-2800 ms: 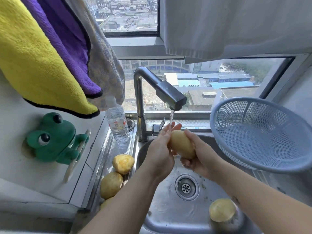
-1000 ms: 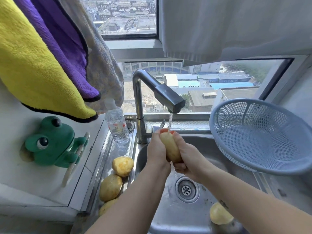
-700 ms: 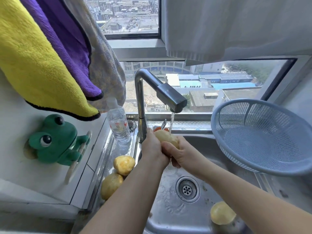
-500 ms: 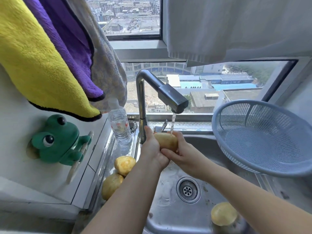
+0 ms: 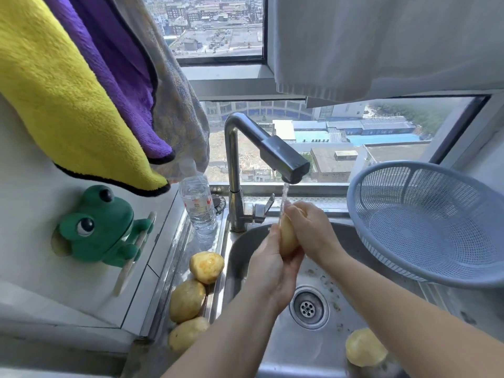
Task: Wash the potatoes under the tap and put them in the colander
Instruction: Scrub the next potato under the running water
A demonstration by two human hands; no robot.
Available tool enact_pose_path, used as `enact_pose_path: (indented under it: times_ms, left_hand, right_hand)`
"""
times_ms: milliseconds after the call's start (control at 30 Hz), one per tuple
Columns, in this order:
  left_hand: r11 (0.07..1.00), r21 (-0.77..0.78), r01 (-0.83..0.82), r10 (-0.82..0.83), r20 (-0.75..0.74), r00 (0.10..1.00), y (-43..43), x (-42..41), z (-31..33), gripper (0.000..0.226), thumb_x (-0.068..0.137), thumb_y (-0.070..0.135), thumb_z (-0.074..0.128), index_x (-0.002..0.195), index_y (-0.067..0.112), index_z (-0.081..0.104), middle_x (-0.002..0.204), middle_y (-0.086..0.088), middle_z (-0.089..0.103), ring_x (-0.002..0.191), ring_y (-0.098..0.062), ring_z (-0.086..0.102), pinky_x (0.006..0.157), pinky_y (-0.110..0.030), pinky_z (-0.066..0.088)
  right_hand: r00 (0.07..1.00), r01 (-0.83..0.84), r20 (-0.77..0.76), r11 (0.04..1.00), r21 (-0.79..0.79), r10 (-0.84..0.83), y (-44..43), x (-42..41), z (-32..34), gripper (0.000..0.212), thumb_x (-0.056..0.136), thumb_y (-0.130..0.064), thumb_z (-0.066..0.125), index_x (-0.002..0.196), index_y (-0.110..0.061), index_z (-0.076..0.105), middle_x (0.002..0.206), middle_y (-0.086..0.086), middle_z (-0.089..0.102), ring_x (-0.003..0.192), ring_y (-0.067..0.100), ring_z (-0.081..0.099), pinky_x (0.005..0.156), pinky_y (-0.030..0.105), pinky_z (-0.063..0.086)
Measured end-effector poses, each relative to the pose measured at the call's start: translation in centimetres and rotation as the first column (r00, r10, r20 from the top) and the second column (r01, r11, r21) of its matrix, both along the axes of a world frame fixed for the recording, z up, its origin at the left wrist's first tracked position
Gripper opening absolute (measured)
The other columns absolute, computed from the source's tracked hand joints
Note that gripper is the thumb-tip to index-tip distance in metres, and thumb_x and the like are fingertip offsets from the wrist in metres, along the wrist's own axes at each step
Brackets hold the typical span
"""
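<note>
Head view: a slip is judged likely, since the potato (image 5: 287, 237) is wet and smooth; it could be dropped into the sink (image 5: 289, 347) short of the colander (image 5: 425, 227). The potato is clasped under the tap (image 5: 283, 162) stream: the left hand (image 5: 272, 271) is curled beneath it, the right hand (image 5: 309, 227) wrapped over its top.

Potato (image 5: 288, 238) now upright; R hand (image 5: 311, 227) atop, L hand (image 5: 272, 268) under.
</note>
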State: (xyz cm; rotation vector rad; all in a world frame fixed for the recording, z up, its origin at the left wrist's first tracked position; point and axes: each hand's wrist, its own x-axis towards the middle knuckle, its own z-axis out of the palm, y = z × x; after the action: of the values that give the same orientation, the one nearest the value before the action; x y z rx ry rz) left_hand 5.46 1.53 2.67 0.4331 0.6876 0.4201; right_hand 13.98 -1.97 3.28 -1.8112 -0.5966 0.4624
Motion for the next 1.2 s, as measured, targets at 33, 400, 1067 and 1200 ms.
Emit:
enact_pose_path:
  times_ms: [33, 400, 1067, 1200]
  left_hand:
    - [0.999, -0.004, 0.037, -0.037, 0.011, 0.999, -0.2, -0.3, -0.1, 0.036, 0.1, 0.024, 0.045, 0.12, -0.003, 0.058, 0.111, -0.021, 0.068, 0.102, -0.025, 0.067, 0.082, -0.034, 0.058]
    - [0.86, 0.307, 0.408, -0.409, -0.063, 0.91, 2.2, -2.0, -1.1, 0.029, 0.092, 0.025, 0.054, 0.113, 0.006, 0.06, 0.101, -0.012, 0.064, 0.077, -0.02, 0.064, 0.072, -0.027, 0.059]
    - [0.311, 0.798, 0.517, -0.066, -0.524, 0.849, 2.1, -3.8, -2.9, 0.051, 0.081, 0.026, 0.068, 0.125, 0.018, 0.043, 0.112, 0.005, 0.063, 0.101, -0.003, 0.062, 0.083, -0.022, 0.052]
    - [0.167, 0.856, 0.49, 0.052, -0.504, 0.862, 1.1, -4.1, -2.3, 0.044, 0.09, 0.013, 0.06, 0.127, 0.012, 0.036, 0.111, 0.01, 0.047, 0.095, 0.007, 0.05, 0.076, 0.003, 0.034]
  right_hand:
    - [0.999, -0.021, -0.028, 1.0, 0.004, 0.021, 0.1, 0.3, -0.1, 0.035, 0.083, -0.048, 0.054, 0.062, -0.02, 0.06, 0.074, 0.006, 0.065, 0.071, 0.021, 0.059, 0.07, 0.035, 0.048]
    - [0.801, 0.069, -0.599, 0.989, 0.131, 0.024, 0.4, 0.3, -0.3, 0.058, 0.099, -0.029, 0.042, 0.048, -0.011, 0.063, 0.069, 0.015, 0.065, 0.072, 0.026, 0.06, 0.08, 0.039, 0.051]
    - [0.983, -0.174, -0.069, 0.985, -0.005, 0.173, -1.1, -3.1, -0.7, 0.024, 0.084, -0.022, 0.069, 0.107, -0.018, 0.063, 0.093, -0.001, 0.068, 0.087, 0.012, 0.065, 0.082, 0.026, 0.054]
    - [0.991, -0.105, -0.076, 0.992, 0.067, 0.11, -0.8, -3.0, -1.0, 0.013, 0.092, -0.025, 0.06, 0.094, -0.014, 0.066, 0.087, 0.001, 0.068, 0.081, 0.013, 0.063, 0.081, 0.036, 0.052]
